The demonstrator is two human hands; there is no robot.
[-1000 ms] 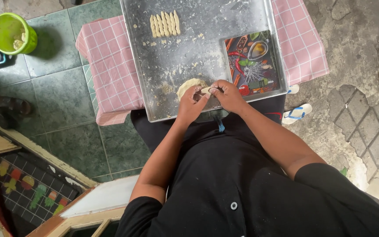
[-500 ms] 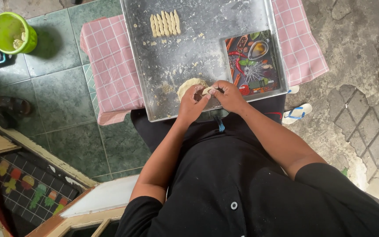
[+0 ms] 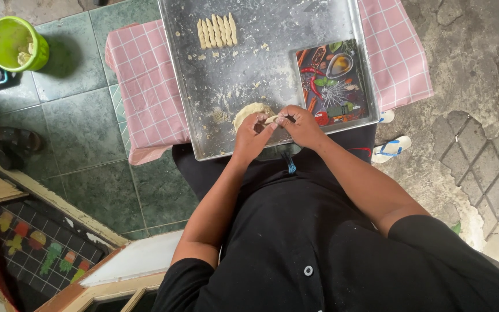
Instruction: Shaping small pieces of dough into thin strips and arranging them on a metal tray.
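A large floured metal tray [image 3: 272, 52] lies on a low table with a pink checked cloth [image 3: 145, 86]. Over its near edge, my left hand [image 3: 253, 136] and my right hand [image 3: 300, 124] pinch a small piece of dough [image 3: 272, 119] between their fingertips. A pale lump of dough [image 3: 249, 112] rests on the tray just beyond my left hand. At the tray's far side, several rolled dough sticks [image 3: 217, 31] lie in a row.
A flat rectangular board printed with colourful spices [image 3: 333, 81] sits on the tray's right part. A green plastic cup [image 3: 17, 43] stands on the green tiled floor at far left. A sandal [image 3: 391, 147] lies on rough concrete at right.
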